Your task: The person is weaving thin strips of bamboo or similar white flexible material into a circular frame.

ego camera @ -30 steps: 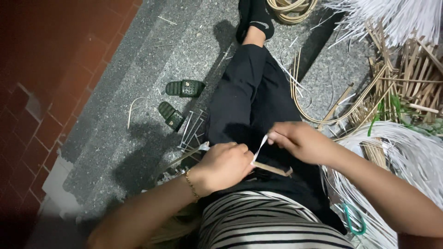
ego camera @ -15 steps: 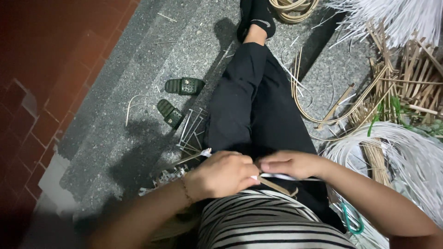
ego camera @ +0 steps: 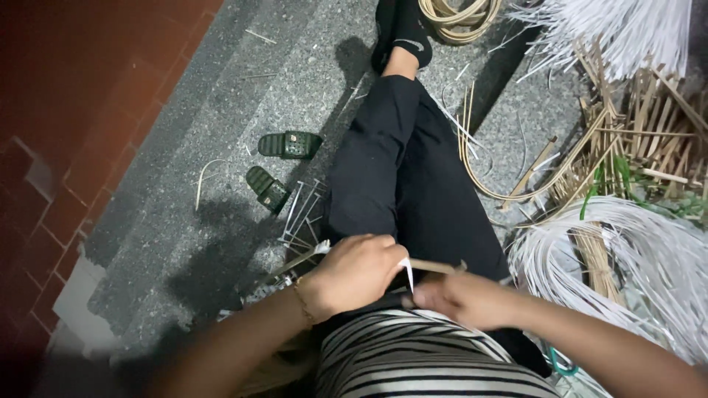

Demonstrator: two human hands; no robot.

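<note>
Seen from the head camera, a seated person works over their lap on a grey stone floor (ego camera: 184, 243), which runs out at the left into a band of red brick paving (ego camera: 66, 110); that left side lies fairly open, broken only by a pair of green slippers (ego camera: 276, 168) and a few stray slivers beside the black-trousered legs (ego camera: 402, 184). The right side is crowded: a heap of split bamboo sticks (ego camera: 634, 140) and a bundle of white strips (ego camera: 612, 29) sit at the upper right, a coil of white cane (ego camera: 641, 258) presses in close to the right forearm, and a coil of tan cane (ego camera: 457, 15) lies by the socked foot at the top edge. A small sheaf of thin pale rods (ego camera: 302, 210) rests on the floor just left of the knee. The left hand (ego camera: 358, 273) is curled into a loose fist above the lap, knuckles up, a thin bracelet at the wrist, closed around the end of a tan bamboo stick (ego camera: 435, 266) that juts to the right; a narrow white strip (ego camera: 407, 271) hangs at the edge of that fist, between the two hands. The right hand (ego camera: 461, 298) sits just below and right of it, fingers folded in under the stick and pinching near the strip, though exactly what its fingertips hold cannot be told. Both hands nearly touch, close above the striped shirt (ego camera: 428, 361).
</note>
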